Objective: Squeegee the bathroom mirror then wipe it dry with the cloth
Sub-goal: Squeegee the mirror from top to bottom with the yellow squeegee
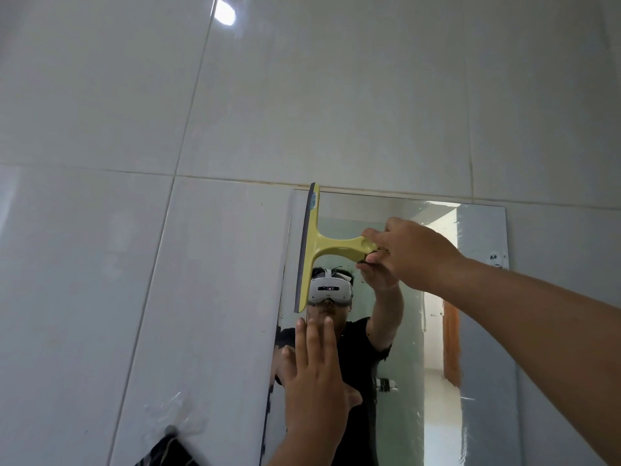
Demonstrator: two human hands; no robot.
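Observation:
A frameless bathroom mirror [484, 297] hangs on the grey tiled wall. My right hand [410, 253] grips the handle of a yellow-green squeegee [316, 250]. Its dark rubber blade stands upright against the glass near the mirror's upper left corner, its top end at the mirror's top edge. My left hand [316, 371] is flat against the lower left part of the mirror, fingers spread and pointing up. A dark patterned cloth [168, 452] shows at the bottom left edge of the view, on the wall below a wet smear.
Large glossy grey wall tiles [302, 95] surround the mirror. The mirror reflects a person in a black shirt, a doorway and a lit room behind. A small white hook [496, 258] sits on the wall at the mirror's right edge.

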